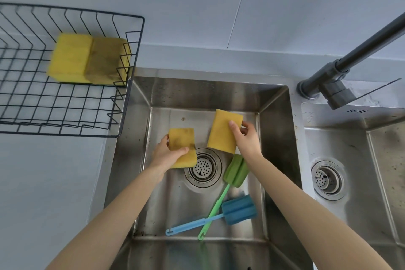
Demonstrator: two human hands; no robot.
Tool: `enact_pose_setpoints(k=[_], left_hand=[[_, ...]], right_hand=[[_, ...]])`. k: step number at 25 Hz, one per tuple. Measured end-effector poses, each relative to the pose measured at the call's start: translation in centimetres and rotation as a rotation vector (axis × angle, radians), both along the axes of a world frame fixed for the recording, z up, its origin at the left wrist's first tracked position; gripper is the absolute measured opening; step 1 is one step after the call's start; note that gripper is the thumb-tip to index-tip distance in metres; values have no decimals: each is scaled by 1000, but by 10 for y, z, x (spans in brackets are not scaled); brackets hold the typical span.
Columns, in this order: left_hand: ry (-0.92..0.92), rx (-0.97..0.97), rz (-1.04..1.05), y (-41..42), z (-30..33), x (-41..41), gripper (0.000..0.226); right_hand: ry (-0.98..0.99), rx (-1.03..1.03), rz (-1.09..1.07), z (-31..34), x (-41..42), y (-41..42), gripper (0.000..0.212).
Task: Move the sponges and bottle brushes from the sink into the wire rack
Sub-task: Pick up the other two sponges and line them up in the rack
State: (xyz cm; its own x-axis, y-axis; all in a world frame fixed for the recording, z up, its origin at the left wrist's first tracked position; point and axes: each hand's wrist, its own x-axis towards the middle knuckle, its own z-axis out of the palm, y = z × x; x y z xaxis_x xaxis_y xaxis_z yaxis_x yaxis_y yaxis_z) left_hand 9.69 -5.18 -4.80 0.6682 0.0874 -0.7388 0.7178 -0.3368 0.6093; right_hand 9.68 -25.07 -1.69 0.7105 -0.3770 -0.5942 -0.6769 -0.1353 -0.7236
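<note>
Inside the steel sink (276,129), my left hand (165,154) grips a stained yellow sponge (183,144) just left of the drain. My right hand (246,138) grips a cleaner yellow sponge (221,132) above and to the right of the drain. On the sink floor lie a green bottle brush (235,171) and a blue bottle brush (238,209), their handles crossing near the front wall. The black wire rack (131,68) stands on the counter at the left and holds two yellow sponges (87,59) side by side, the right one stained.
A round drain strainer (202,166) sits in the middle of the sink floor. A dark grey faucet (341,72) rises at the right rim and reaches up to the right. A second basin (372,160) with its own drain lies further right. White counter surrounds the rack.
</note>
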Motion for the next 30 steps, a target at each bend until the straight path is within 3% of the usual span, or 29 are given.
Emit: enact_pose_setpoints(k=[7, 22, 27, 30], left_hand=[[-85, -164, 33, -3, 42, -21, 62], [-647, -37, -74, 10, 162, -44, 47], [-717, -16, -68, 29, 178, -53, 47], [-768, -11, -66, 48, 189, -54, 46]], right_hand=[[10, -36, 74, 41, -12, 1, 57], [-174, -35, 159, 130, -47, 30, 56], [-239, 19, 213, 148, -58, 52, 49], [-244, 87, 243, 157, -60, 64, 56]])
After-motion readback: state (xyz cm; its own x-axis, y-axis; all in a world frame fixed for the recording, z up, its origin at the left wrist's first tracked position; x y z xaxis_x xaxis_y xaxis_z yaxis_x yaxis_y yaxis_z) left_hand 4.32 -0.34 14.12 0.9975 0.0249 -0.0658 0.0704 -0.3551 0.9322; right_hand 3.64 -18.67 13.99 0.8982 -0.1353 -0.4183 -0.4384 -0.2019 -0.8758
